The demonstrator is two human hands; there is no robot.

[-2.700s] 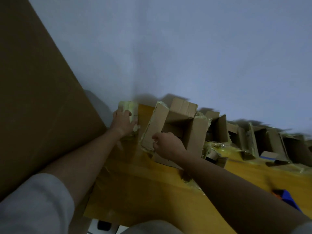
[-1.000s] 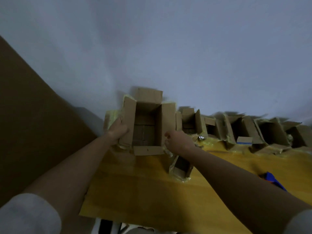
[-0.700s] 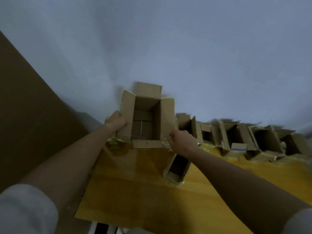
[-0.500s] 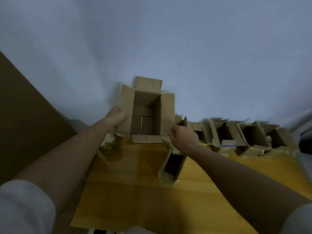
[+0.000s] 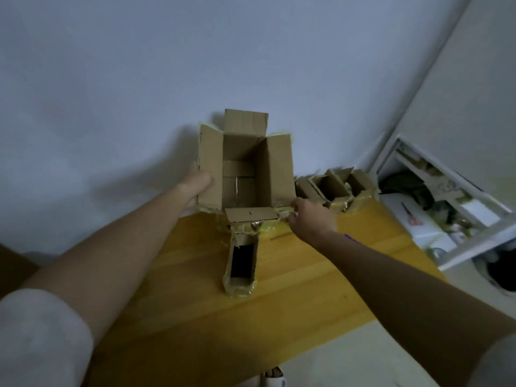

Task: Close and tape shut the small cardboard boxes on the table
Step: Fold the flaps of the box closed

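Yellow wooden table (image 5: 279,311). Open brown cardboard box (image 5: 245,166), four flaps spread, at table's far edge by the wall. Narrow brown carton (image 5: 241,263), on its side, just nearer. Left hand (image 5: 196,182) grips the box's left flap; right hand (image 5: 310,216), fingers curled, pinches its near right corner.

From my feed the open box (image 5: 245,163) was plain brown cardboard with yellowish tape scraps along its edges. Under it, the table (image 5: 293,297) was a warm honey-yellow wood. Behind the box the wall (image 5: 139,79) looked pale blue-grey. Right of it, the smaller boxes (image 5: 335,188) were the same brown.
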